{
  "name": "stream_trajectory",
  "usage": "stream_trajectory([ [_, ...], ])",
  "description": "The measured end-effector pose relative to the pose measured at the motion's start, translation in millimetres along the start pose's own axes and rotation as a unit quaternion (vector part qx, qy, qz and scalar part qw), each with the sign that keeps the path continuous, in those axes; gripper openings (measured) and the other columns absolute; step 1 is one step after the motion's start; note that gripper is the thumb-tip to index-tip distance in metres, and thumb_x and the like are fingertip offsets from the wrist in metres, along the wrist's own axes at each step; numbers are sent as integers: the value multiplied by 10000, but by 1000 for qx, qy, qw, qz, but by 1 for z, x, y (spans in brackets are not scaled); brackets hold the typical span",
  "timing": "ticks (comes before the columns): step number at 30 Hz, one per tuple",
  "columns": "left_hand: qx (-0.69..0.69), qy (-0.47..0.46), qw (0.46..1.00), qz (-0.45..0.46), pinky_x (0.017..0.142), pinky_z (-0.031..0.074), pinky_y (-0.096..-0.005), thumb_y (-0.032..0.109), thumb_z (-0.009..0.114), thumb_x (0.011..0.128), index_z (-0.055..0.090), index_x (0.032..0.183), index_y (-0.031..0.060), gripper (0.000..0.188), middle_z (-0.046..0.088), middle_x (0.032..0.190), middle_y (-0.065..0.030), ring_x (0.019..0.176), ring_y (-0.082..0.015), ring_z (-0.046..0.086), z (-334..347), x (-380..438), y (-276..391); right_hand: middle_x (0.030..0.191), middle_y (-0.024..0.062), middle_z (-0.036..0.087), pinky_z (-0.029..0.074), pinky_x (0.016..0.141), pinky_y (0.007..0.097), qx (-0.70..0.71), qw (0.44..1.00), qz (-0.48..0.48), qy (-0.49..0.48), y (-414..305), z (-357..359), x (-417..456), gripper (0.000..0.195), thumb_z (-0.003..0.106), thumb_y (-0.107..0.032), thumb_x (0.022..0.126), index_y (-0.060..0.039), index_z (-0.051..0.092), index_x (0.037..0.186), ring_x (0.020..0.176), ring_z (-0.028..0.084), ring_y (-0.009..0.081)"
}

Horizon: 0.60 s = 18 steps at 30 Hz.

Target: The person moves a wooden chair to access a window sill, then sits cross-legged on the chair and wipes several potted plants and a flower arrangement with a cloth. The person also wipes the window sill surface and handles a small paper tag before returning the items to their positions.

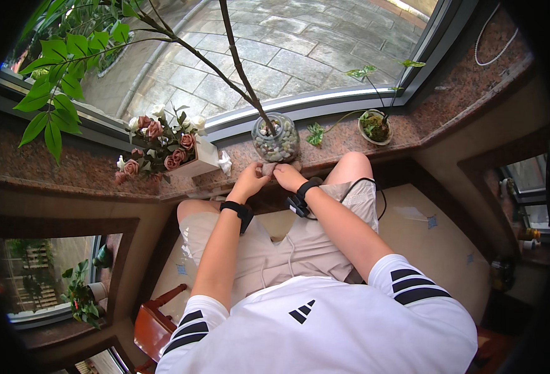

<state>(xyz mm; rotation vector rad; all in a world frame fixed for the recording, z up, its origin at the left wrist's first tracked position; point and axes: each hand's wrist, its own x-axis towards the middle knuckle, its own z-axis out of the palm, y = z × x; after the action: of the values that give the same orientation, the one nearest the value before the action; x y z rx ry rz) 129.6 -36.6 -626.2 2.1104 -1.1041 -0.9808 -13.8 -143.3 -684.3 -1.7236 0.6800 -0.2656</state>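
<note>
My left hand (pixel 250 181) and my right hand (pixel 289 177) meet at the front edge of the granite windowsill. Between them is a bunched brownish cloth (pixel 269 169), pinched in the fingers of both. Part of it shows beyond my right fingers, against the foot of a round glass vase (pixel 276 142). Pebbles fill much of this vase, and a dark plant stem (pixel 237 56) rises from it, branching to green leaves at the upper left. A crumpled white tissue (pixel 225 162) lies left of the vase.
Left on the sill (pixel 237 161) stands a white planter (pixel 200 159) of pink and white roses (pixel 177 156). A small potted plant (pixel 375 127) trails a leafy stem to the right. The window frame (pixel 312 105) runs behind. A wooden chair (pixel 153 327) is at lower left.
</note>
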Motion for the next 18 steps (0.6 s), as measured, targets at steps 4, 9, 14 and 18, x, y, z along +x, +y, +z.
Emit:
stream_trajectory([
  [4, -5, 8, 1000, -11, 622, 539, -340, 115, 655, 892, 587, 1121, -18, 272, 697, 830, -133, 670, -202, 704, -3, 2, 7, 971, 251, 684, 509, 849, 474, -57, 998, -22, 18, -2, -8, -4, 287, 494, -192, 880, 2, 693, 952, 952, 645, 431],
  [9, -8, 83, 996, -17, 578, 536, -350, 89, 593, 922, 610, 1049, -2, 157, 693, 814, -132, 618, -230, 704, -8, 5, -9, 975, 246, 688, 506, 895, 480, -119, 990, 9, 71, -12, -10, -14, 301, 519, -198, 876, -24, 725, 1010, 963, 646, 427],
  [14, 5, 156, 988, -11, 648, 538, -402, 104, 605, 913, 614, 1029, 1, 155, 692, 801, -160, 673, -315, 697, 4, 8, -17, 953, 257, 688, 514, 894, 478, -176, 975, 81, 110, -18, -12, -18, 294, 576, -213, 856, -15, 739, 1000, 947, 654, 419],
  [18, 62, 267, 961, 39, 709, 537, -433, 108, 636, 891, 615, 1004, -13, 168, 668, 787, -185, 710, -383, 681, 21, 28, -54, 985, 243, 709, 546, 851, 477, -129, 973, 116, 151, 21, -9, -1, 313, 604, -226, 880, 22, 702, 1044, 926, 675, 409],
])
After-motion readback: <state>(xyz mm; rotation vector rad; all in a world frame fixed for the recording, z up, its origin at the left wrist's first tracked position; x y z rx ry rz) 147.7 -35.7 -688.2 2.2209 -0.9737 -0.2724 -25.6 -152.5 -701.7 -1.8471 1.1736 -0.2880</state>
